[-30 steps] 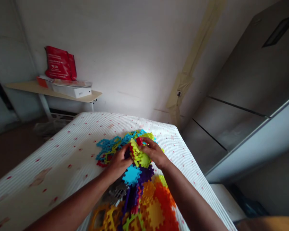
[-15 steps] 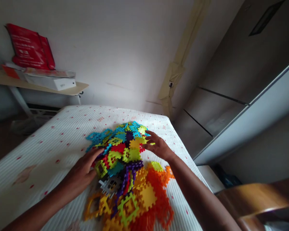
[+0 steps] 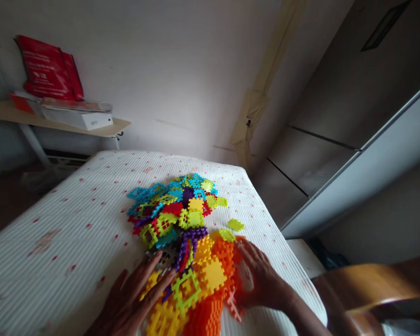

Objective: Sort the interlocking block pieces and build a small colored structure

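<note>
A heap of plastic interlocking building tiles with toothed edges lies on the white striped mattress. My left hand is open, fingers spread over the heap's near left side, by a grey tile and yellow tiles. My right hand curves open around the right edge of the orange tiles, its thumb and fingers apart. Between the hands lie a yellow tile and a lime frame tile. Blue tiles make up the far end. My left palm hides some near tiles.
Two loose lime tiles lie right of the heap. A desk at the left bears a white box and a red bag. A grey cabinet borders the right side, with a wooden chair part nearer.
Both hands have moved nearer to me, from the heap's middle to its yellow and orange end. A lime tile now shows loose on the mattress to the right.
</note>
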Motion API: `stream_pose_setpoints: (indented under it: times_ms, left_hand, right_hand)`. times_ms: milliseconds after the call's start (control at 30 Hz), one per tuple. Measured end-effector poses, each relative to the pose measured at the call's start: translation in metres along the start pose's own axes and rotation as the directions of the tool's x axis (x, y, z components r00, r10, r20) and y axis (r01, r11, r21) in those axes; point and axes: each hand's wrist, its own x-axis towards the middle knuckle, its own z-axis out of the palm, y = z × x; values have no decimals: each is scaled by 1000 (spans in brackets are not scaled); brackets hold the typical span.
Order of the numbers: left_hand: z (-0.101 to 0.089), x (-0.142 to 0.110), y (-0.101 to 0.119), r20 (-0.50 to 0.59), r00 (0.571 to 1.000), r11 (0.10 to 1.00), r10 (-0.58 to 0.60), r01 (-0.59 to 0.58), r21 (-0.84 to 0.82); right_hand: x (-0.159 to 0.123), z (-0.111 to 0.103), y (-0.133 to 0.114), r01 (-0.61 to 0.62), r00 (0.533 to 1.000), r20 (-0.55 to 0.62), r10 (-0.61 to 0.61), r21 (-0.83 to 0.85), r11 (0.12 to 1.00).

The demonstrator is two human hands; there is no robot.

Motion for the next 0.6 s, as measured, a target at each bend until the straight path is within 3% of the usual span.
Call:
stream_pose_setpoints:
  times_ms: [167, 333, 467, 600]
  left_hand:
    - [17, 21, 12, -117, 992, 999, -51, 49, -18]
    - [25, 37, 5, -117, 991, 995, -72, 62, -84]
    - [25, 49, -4, -69, 990, 969, -125, 107, -222]
    - [21, 67, -8, -11, 975, 874, -221, 193, -446]
  right_hand:
    - [28, 37, -16, 78, 986, -144, -86, -59, 995]
    - [56, 34, -26, 283, 913, -323, -249, 63, 957]
    - [76, 28, -37, 301, 914, -354, -200, 260, 917]
    - [98, 28, -47, 305, 913, -373, -167, 350, 886]
